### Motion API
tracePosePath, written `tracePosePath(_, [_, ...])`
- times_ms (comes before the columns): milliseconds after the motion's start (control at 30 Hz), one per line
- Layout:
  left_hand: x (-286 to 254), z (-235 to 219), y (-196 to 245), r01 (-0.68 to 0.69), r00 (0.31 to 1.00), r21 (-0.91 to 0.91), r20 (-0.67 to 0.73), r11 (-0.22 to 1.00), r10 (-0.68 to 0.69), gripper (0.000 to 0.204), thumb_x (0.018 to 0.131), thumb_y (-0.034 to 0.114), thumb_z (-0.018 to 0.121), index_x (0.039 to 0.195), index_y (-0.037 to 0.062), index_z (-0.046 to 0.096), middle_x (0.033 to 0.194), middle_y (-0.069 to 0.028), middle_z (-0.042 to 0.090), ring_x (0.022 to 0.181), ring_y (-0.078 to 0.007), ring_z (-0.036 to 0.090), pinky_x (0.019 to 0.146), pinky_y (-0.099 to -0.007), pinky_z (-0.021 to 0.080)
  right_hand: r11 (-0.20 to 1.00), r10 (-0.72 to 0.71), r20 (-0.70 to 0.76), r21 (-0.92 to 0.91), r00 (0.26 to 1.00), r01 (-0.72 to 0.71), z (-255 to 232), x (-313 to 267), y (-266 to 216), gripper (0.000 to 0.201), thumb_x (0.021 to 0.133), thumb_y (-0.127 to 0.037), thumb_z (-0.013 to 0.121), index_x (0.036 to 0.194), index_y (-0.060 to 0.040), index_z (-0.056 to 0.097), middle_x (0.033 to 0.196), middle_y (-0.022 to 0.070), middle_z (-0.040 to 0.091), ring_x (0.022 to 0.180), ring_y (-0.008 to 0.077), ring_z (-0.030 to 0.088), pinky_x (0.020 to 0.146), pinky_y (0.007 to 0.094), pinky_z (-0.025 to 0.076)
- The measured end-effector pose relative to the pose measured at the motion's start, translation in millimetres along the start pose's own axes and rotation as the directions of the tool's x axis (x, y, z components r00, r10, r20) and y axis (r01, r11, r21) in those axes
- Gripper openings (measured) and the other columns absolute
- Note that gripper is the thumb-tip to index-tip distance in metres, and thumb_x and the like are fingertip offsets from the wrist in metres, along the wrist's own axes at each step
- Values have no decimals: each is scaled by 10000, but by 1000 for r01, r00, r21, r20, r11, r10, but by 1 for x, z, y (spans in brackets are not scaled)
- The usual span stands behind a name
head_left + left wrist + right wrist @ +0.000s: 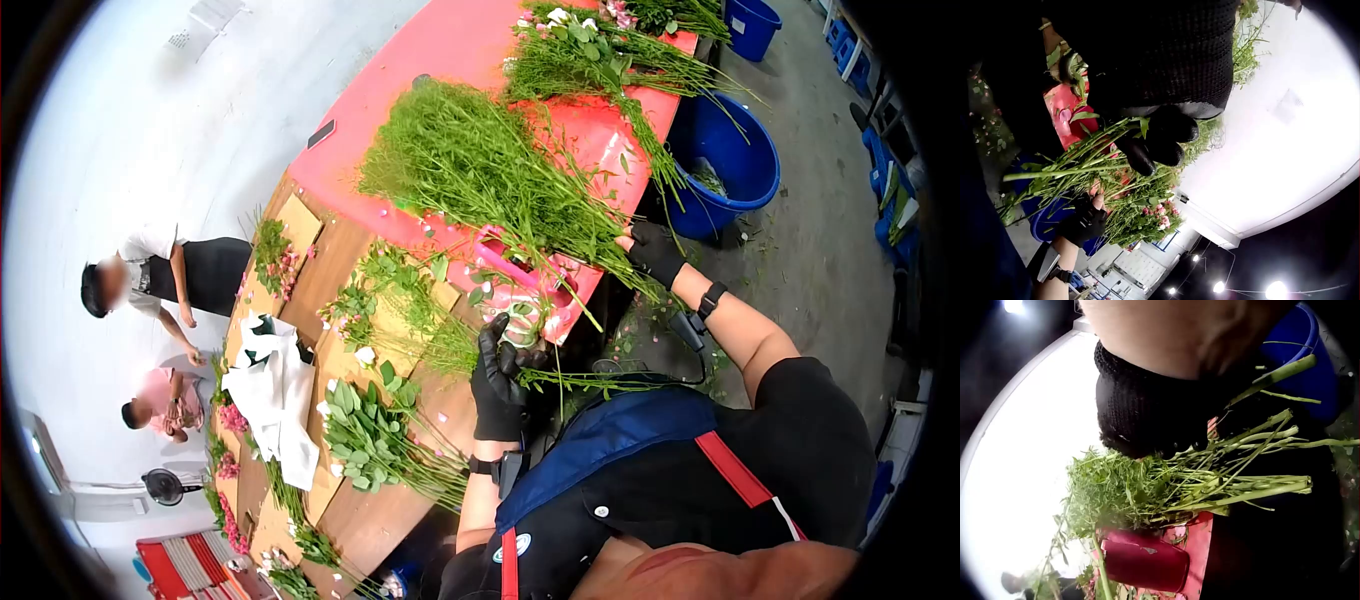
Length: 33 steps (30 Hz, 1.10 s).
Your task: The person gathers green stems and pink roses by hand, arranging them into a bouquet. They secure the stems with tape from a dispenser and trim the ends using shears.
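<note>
A black-gloved left hand point(497, 385) grips a thin bunch of leafy green stems point(445, 345), whose cut ends stick out toward the person's body. In the left wrist view its fingers point(1163, 140) are curled beside the stems. The right hand point(655, 258), in a black glove with a bare thumb tip, holds stems at the cut-end side of a big pile of feathery greenery point(470, 160). In the right wrist view that glove point(1147, 415) covers part of the stems point(1241, 494); its fingertips are mostly hidden. A pink box-like object point(1147, 559) lies beside the pile.
Blue buckets point(725, 165) stand beside the red-covered table point(400, 60). Rolls of tape point(522, 325) lie near the left hand. Leafy white roses point(365, 425), brown boards point(325, 480) and white wrapping point(275, 390) lie on the wooden part. Two people stand across the table.
</note>
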<state>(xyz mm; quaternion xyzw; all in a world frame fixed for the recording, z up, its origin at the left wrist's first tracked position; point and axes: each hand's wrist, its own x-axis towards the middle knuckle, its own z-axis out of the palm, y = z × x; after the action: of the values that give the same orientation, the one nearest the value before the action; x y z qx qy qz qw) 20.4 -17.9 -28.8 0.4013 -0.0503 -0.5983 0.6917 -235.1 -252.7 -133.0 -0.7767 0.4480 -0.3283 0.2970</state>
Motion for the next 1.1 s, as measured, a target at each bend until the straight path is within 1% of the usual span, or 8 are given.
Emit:
tracePosePath(267, [-4, 37, -6, 13, 999, 371, 33, 928, -28, 526, 1013, 448, 330, 1367, 67, 406, 1295, -137, 532, 1043, -222, 608, 759, -361, 565, 998, -55, -93, -40, 994, 51, -1, 6, -24, 249, 799, -259, 691, 762, -19, 634, 709, 176, 575, 672, 340, 584, 602, 406, 447])
tracePosePath(400, [3, 52, -16, -159, 976, 709, 219, 687, -1, 456, 1034, 371, 294, 1382, 95, 394, 1257, -136, 566, 871, -154, 625, 752, -318, 565, 999, -35, -79, 23, 996, 37, -3, 8, -41, 297, 810, -292, 677, 794, 2, 641, 719, 186, 592, 688, 346, 599, 621, 400, 463])
tracePosePath(500, [14, 57, -22, -689, 723, 715, 665, 121, 187, 413, 1018, 255, 392, 1402, 102, 380, 1204, -126, 603, 764, -115, 594, 732, -292, 561, 997, -35, -53, 66, 998, 39, -6, 5, -56, 305, 819, -289, 672, 824, 15, 649, 742, 199, 604, 698, 350, 609, 632, 394, 474])
tracePosePath(667, [17, 65, -27, -622, 780, 749, 617, 229, 101, 422, 925, 32, 487, 1341, 99, 511, 946, -22, 653, 521, -65, 451, 598, -252, 498, 1000, 28, 23, -2, 999, -28, -6, 14, -48, 307, 823, -314, 665, 823, -7, 648, 761, 201, 613, 719, 351, 620, 636, 404, 474])
tracePosePath(767, [17, 57, -31, -11, 956, 647, 232, 763, -182, 431, 919, 3, 463, 1335, 101, 520, 916, -24, 648, 509, -63, 425, 607, -241, 500, 986, 68, -11, -153, 998, -69, -11, 25, -42, 321, 850, -334, 606, 793, -19, 613, 746, 205, 608, 710, 364, 612, 648, 441, 464])
tracePosePath(867, [-15, 66, -6, -403, 907, 877, 421, 262, -12, 414, 887, -20, 519, 1284, 88, 567, 947, -44, 651, 604, -88, 519, 684, -252, 508, 970, 242, -221, 25, 945, -243, -17, 54, -2, 263, 809, -307, 636, 754, -53, 598, 707, 191, 596, 674, 379, 583, 602, 443, 437])
tracePosePath(1067, [-68, -2, 54, -393, 907, 810, 262, 436, 330, 274, 955, 201, 559, 1149, 18, 623, 872, -15, 628, 494, -21, 419, 455, -181, 325, 737, 313, -7, -629, 950, -247, -13, 82, 74, 387, 774, -340, 586, 1108, -146, 620, 1127, 144, 605, 1047, 319, 572, 876, 469, 453])
tracePosePath(1100, [-96, 3, 85, -43, 984, 760, -81, 649, 160, 273, 956, 190, 552, 1141, -1, 613, 894, -35, 629, 472, -23, 412, 442, -176, 322, 664, 341, 22, -713, 940, -225, -19, 77, 48, 403, 776, -326, 590, 1141, -156, 603, 1171, 131, 590, 1076, 314, 558, 893, 474, 448])
